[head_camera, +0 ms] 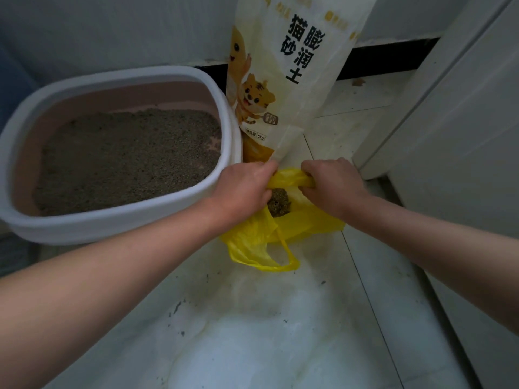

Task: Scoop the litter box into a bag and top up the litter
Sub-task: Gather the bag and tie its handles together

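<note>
Gripping the yellow bag [306, 223], left hand [247, 186] and right hand [334, 183] both clenched on its rim, mouth stretched sideways, facing up, litter sack [283, 88] upright beside litter box [118, 220].

- I am working with two grips: my left grip [242, 189] and my right grip [334, 186].
- I am facing one litter box [112, 221].
- I am seeing one yellow bag [252, 242], and one clump [278, 203] of litter lying inside it.
- I am seeing one litter sack [283, 80].
</note>
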Demonstrator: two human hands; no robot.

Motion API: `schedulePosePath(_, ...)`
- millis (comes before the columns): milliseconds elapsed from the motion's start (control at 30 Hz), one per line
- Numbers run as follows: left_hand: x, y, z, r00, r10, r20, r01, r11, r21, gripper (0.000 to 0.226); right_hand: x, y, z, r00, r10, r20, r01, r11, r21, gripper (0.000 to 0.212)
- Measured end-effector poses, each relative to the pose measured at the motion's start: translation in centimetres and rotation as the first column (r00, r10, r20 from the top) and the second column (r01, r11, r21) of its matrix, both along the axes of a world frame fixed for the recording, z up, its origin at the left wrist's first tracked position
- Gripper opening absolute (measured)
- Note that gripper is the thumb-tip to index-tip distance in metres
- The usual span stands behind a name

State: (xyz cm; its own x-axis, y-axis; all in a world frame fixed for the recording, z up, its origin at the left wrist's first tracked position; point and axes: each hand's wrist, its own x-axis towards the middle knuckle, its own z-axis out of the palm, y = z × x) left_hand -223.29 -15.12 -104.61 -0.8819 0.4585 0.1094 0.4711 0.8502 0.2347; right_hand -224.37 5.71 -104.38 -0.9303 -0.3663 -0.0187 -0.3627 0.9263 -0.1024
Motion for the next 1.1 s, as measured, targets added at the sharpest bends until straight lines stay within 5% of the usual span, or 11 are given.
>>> schedulePosePath(267, 3.0, -1.3, 0.2, 0.980, -0.166, -0.107, 0.172, 0.984, 0.053, 0.066, 2.2, 1.8, 0.6, 0.998, -0.068, 0.013, 0.068, 0.997, -0.026, 0.055)
schedulePosePath(467, 6.4, -2.3, 1.2, 0.892, -0.437, 0.118, 0.452, 0.845, -0.285, 0.113, 4.6, 3.8, 2.7, 0.975, -0.204, 0.083, 0.196, 0.976, 0.094, 0.075)
schedulePosePath(567, 6.6, -2.6, 1.4, 0.895, -0.426, 0.133, 0.445, 0.830, -0.337, 0.083, 5.9, 4.4, 3.4, 0.940, -0.295, 0.173, 0.253, 0.940, 0.229, 0.066)
schedulePosePath(700, 5.6, -2.7, 2.4, 0.950, -0.312, 0.000, 0.312, 0.950, 0.025, 0.026, 6.8, 4.7, 4.8, 0.911, -0.332, 0.243, 0.244, 0.912, 0.330, 0.039)
schedulePosePath(800, 5.4, -2.3, 4.5, 0.991, -0.053, 0.123, 0.010, 0.944, 0.329, 0.014, 7.0, 4.5, 6.2, 0.936, -0.291, 0.197, 0.262, 0.951, 0.163, 0.031)
schedulePosePath(900, 5.3, -1.7, 6.8, 0.943, 0.128, 0.306, -0.272, 0.829, 0.489, 0.015, 6.8, 3.6, 8.1, 0.946, -0.267, 0.186, 0.295, 0.944, -0.145, 0.029)
schedulePosePath(1100, 4.5, -1.7, 10.7, 0.908, 0.144, 0.392, -0.400, 0.573, 0.715, 0.022, 6.3, 0.5, 12.2, 0.964, -0.208, 0.164, 0.264, 0.725, -0.636, 0.029)
